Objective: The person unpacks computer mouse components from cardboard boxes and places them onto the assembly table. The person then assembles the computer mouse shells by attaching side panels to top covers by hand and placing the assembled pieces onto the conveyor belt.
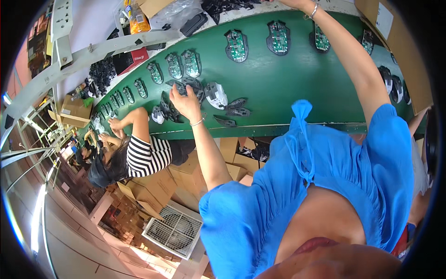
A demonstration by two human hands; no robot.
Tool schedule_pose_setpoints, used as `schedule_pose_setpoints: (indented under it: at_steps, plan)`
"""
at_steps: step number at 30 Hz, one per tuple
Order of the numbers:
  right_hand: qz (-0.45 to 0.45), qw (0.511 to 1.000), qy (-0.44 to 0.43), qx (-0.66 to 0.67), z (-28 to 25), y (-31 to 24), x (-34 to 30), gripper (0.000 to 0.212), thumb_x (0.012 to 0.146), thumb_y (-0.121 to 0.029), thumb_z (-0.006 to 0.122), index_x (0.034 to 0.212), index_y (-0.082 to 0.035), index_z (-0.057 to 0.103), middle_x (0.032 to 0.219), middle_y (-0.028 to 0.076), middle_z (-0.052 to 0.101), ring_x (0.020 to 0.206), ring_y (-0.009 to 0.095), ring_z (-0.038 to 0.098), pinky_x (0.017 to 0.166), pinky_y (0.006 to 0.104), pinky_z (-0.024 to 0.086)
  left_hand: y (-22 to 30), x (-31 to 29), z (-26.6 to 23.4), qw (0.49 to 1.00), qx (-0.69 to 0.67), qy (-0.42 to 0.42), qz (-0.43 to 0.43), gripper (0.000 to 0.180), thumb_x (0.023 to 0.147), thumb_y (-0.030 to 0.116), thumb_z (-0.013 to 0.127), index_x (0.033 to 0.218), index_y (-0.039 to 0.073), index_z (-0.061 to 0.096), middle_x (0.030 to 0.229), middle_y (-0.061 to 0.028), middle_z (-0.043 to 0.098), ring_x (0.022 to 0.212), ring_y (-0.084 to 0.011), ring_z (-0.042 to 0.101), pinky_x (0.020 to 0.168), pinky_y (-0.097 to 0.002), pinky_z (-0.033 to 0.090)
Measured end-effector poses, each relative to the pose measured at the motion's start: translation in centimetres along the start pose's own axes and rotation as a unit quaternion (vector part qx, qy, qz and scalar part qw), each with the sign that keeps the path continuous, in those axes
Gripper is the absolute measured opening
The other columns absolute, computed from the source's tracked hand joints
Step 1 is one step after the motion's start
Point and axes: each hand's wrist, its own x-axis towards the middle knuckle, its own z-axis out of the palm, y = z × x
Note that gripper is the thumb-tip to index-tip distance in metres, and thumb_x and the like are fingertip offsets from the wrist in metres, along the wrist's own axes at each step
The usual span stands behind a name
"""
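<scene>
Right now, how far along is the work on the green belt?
Done: several mouse bases with green circuit boards lie spaced along the green belt. In hand: the left hand rests on a pile of dark shell parts. The right hand reaches past the top edge, out of view. Left: the pile, plus a white shell.

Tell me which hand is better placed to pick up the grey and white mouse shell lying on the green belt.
Left. The left hand rests on the pile of dark shell parts right beside the grey and white mouse shell. The right arm stretches across the green belt, its hand out of frame.
</scene>
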Motion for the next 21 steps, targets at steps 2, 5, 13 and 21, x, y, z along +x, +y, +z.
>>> schedule_pose_setpoints:
  at_steps: [2, 5, 13, 21]
  plan:
    - [-0.121, 0.99, 0.036, -0.057, 0.4, -0.6, -0.2, 0.02, 0.087, -0.014, 0.058, 0.103, -0.002, 0.062, 0.069, 0.004, 0.065, 0.061, 0.008, 0.061, 0.056, 0.0232, 0.05, 0.0, 0.0, 0.1, 0.999, -0.027, 0.013, 0.027, 0.045, 0.075, 0.021, 0.069, 0.113, -0.001, 0.057, 0.115, -0.0227, 0.054, 0.106, -0.0365, 0.052, 0.092, -0.0396, 0.041]
    - [-0.068, 0.997, 0.016, 0.015, 1.5, -1.9, -1.5, 0.02, 0.086, -0.011, 0.059, 0.102, 0.0, 0.061, 0.07, 0.004, 0.065, 0.059, 0.008, 0.06, 0.054, 0.0222, 0.049, -0.1, -0.5, -0.4, 0.996, -0.084, -0.021, 0.038, 0.039, 0.075, 0.015, 0.069, 0.109, -0.001, 0.06, 0.112, -0.0205, 0.057, 0.104, -0.0344, 0.054, 0.09, -0.0385, 0.042]
    - [-0.042, 0.985, -0.148, -0.072, 6.6, -0.1, -17.9, 0.014, 0.081, -0.017, 0.059, 0.08, -0.004, 0.064, 0.069, 0.006, 0.063, 0.058, 0.015, 0.059, 0.057, 0.0264, 0.046, 2.2, -2.1, 2.4, 0.94, -0.307, -0.147, -0.007, 0.028, 0.079, 0.013, 0.067, 0.104, 0.0, 0.064, 0.101, -0.0128, 0.064, 0.092, -0.0214, 0.061, 0.084, -0.0316, 0.046]
    - [0.344, 0.936, -0.073, 0.005, 8.0, 1.2, -26.8, 0.016, 0.077, -0.023, 0.061, 0.077, -0.01, 0.069, 0.069, 0.007, 0.061, 0.066, 0.024, 0.059, 0.059, 0.0359, 0.046, 7.1, -2.4, 3.7, 0.929, -0.299, -0.202, 0.079, 0.024, 0.079, 0.014, 0.067, 0.099, 0.001, 0.066, 0.099, -0.0146, 0.065, 0.093, -0.0257, 0.062, 0.084, -0.0342, 0.045]
